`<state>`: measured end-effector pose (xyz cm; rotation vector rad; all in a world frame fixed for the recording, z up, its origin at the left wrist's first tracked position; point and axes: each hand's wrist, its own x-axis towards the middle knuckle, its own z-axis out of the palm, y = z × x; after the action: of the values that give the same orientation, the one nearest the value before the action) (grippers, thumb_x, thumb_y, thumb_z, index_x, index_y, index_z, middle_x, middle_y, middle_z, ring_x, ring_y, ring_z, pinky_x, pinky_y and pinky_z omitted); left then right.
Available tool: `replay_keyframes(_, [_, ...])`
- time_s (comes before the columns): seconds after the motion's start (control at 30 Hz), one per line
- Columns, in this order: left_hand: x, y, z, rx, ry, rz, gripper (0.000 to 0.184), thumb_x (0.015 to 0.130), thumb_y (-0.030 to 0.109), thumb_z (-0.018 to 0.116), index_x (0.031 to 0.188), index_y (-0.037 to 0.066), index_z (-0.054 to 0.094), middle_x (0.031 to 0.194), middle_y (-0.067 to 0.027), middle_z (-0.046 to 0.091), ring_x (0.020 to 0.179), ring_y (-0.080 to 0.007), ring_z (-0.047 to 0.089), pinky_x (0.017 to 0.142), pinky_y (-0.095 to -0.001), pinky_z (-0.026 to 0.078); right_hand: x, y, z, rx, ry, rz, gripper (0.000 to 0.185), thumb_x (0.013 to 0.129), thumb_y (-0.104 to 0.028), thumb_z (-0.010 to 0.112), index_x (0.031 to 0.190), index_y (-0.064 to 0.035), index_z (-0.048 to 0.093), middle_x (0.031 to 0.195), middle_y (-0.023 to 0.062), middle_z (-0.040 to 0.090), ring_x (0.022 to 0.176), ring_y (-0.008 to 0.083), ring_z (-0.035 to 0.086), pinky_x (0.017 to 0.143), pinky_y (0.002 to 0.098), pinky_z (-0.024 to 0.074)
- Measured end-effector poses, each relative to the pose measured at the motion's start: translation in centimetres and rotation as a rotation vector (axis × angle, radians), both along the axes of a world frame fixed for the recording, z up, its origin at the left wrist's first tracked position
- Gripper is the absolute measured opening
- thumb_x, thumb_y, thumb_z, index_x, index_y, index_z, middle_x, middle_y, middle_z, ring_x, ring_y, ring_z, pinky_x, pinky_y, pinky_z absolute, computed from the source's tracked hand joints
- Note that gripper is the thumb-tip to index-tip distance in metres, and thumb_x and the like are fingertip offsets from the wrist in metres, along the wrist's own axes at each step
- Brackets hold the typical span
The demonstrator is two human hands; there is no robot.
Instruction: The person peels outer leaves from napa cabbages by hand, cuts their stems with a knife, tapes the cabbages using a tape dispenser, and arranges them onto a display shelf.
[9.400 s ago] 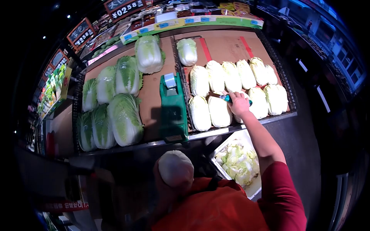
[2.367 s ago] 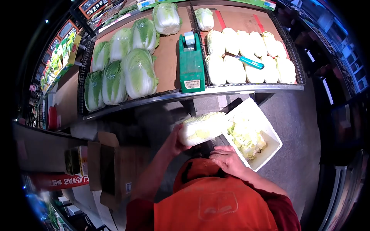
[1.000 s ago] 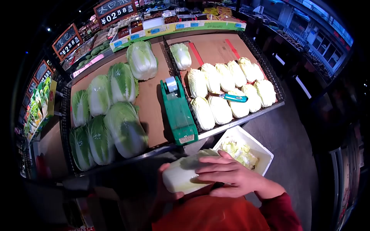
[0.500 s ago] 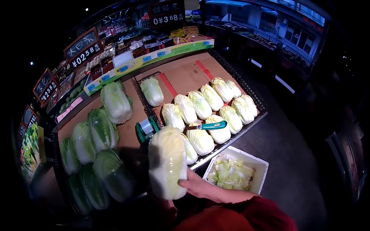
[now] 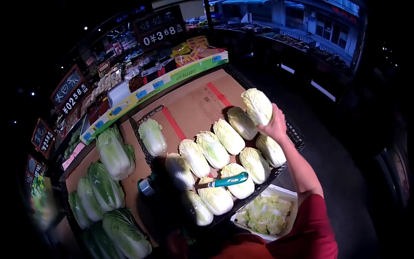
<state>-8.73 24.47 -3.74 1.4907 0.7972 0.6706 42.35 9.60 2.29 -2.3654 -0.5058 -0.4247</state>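
Note:
My right hand (image 5: 274,124) is wrapped round the lower part of a pale napa cabbage (image 5: 257,106), held above the far right end of the cabbage rows. My left hand (image 5: 177,244) is low in the view, in deep shadow, and its fingers do not show clearly. A knife with a teal handle (image 5: 231,179) lies across the front row of pale cabbages (image 5: 215,196). One cabbage (image 5: 152,137) stands apart at the left of this bay.
Larger green cabbages (image 5: 114,153) fill the left bay. A tape dispenser's roll (image 5: 146,187) shows between the bays. Below the front edge, a white box (image 5: 294,207) holds loose leaves. Price signs (image 5: 158,27) and packaged goods (image 5: 189,51) are at the back.
The view has turned. The cabbage held low in front of me half a second ago is now in my right hand over the far right side, and my left hand is off it.

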Motion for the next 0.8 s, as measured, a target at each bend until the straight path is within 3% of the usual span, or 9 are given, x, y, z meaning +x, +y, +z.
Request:
replay_keyframes(0.17, [2.8, -1.5, 5.1, -0.198, 0.102, -0.025, 0.038, 0.082, -0.002, 0.056, 0.119, 0.003, 0.049, 0.104, -0.0062, 0.057, 0.091, -0.0132, 0.056, 0.077, -0.0251, 0.045, 9.3, 0.1, -3.0, -0.159, -0.056, -0.155, 0.102, 0.053, -0.023, 0.083, 0.138, -0.0096, 0.027, 0.128, 0.0156, 0.041, 0.115, 0.0330, 0.042, 0.094, 0.0436, 0.0397])
replay_keyframes(0.3, [3.0, -0.8, 3.8, -0.243, 0.158, 0.042, 0.039, 0.081, -0.002, 0.056, 0.120, 0.003, 0.049, 0.103, -0.0058, 0.057, 0.091, -0.0127, 0.056, 0.077, -0.0231, 0.045, 12.4, 0.8, -6.0, -0.306, 0.111, -0.201, 0.096, 0.058, -0.023, 0.080, 0.138, -0.0109, 0.030, 0.135, 0.0156, 0.036, 0.123, 0.0341, 0.035, 0.100, 0.0405, 0.0359])
replay_keyframes(0.4, [2.7, -0.1, 2.6, -0.230, 0.167, 0.035, 0.039, 0.082, -0.002, 0.055, 0.120, 0.003, 0.049, 0.102, -0.0057, 0.057, 0.090, -0.0126, 0.056, 0.077, -0.0232, 0.044, 14.2, 0.0, -7.9, -0.238, 0.134, -0.064, 0.090, 0.060, -0.021, 0.079, 0.137, -0.0127, 0.032, 0.138, 0.0118, 0.034, 0.124, 0.0332, 0.035, 0.099, 0.0412, 0.0370])
replay_keyframes(0.5, [3.6, -0.7, 3.5, -0.266, 0.216, 0.075, 0.038, 0.082, -0.002, 0.055, 0.120, 0.004, 0.050, 0.101, -0.0054, 0.057, 0.089, -0.0125, 0.055, 0.078, -0.0235, 0.044, 14.9, -0.9, -9.6, -0.231, 0.053, -0.082, 0.086, 0.062, -0.020, 0.077, 0.136, -0.0141, 0.033, 0.139, 0.0102, 0.034, 0.121, 0.0336, 0.037, 0.099, 0.0396, 0.0377])
replay_keyframes(0.53, [3.8, -0.8, 3.8, -0.266, 0.219, 0.078, 0.038, 0.082, -0.001, 0.054, 0.120, 0.005, 0.050, 0.100, -0.0053, 0.057, 0.089, -0.0125, 0.055, 0.078, -0.0236, 0.044, 13.3, -0.6, -8.8, -0.163, -0.110, -0.095, 0.070, 0.064, -0.021, 0.075, 0.127, -0.0111, 0.045, 0.129, 0.0125, 0.043, 0.115, 0.0333, 0.042, 0.096, 0.0398, 0.0410])
replay_keyframes(0.63, [3.9, -0.8, 3.7, -0.273, 0.243, 0.085, 0.037, 0.083, -0.001, 0.054, 0.120, 0.005, 0.050, 0.099, -0.0050, 0.057, 0.088, -0.0122, 0.054, 0.078, -0.0235, 0.043, 9.6, 0.2, -7.4, -0.234, 0.001, -0.004, 0.052, 0.065, -0.018, 0.073, 0.112, -0.0072, 0.055, 0.110, 0.0130, 0.053, 0.106, 0.0320, 0.046, 0.091, 0.0392, 0.0431])
replay_keyframes(0.67, [4.0, -0.8, 3.7, -0.274, 0.255, 0.089, 0.037, 0.083, -0.001, 0.054, 0.120, 0.004, 0.050, 0.099, -0.0049, 0.057, 0.088, -0.0120, 0.054, 0.078, -0.0234, 0.043, 9.1, 0.4, -8.2, -0.311, -0.073, -0.008, 0.039, 0.065, -0.022, 0.073, 0.097, -0.0054, 0.058, 0.098, 0.0121, 0.056, 0.101, 0.0295, 0.049, 0.084, 0.0384, 0.0460])
replay_keyframes(0.77, [4.2, -0.9, 4.0, -0.275, 0.235, 0.091, 0.036, 0.084, -0.001, 0.052, 0.119, 0.004, 0.050, 0.099, -0.0047, 0.056, 0.087, -0.0115, 0.053, 0.077, -0.0230, 0.043, 7.0, 1.4, -6.4, -0.587, -0.037, -0.045, 0.043, 0.064, -0.028, 0.073, 0.096, -0.0053, 0.057, 0.097, 0.0129, 0.056, 0.098, 0.0298, 0.051, 0.080, 0.0377, 0.0475])
replay_keyframes(0.8, [4.2, -0.9, 4.0, -0.281, 0.234, 0.091, 0.036, 0.084, -0.001, 0.052, 0.119, 0.004, 0.050, 0.098, -0.0047, 0.056, 0.087, -0.0114, 0.052, 0.077, -0.0230, 0.043, 7.4, 1.6, -6.9, -0.658, 0.048, -0.026, 0.054, 0.062, -0.032, 0.074, 0.103, -0.0045, 0.053, 0.096, 0.0143, 0.058, 0.093, 0.0315, 0.055, 0.077, 0.0378, 0.0487])
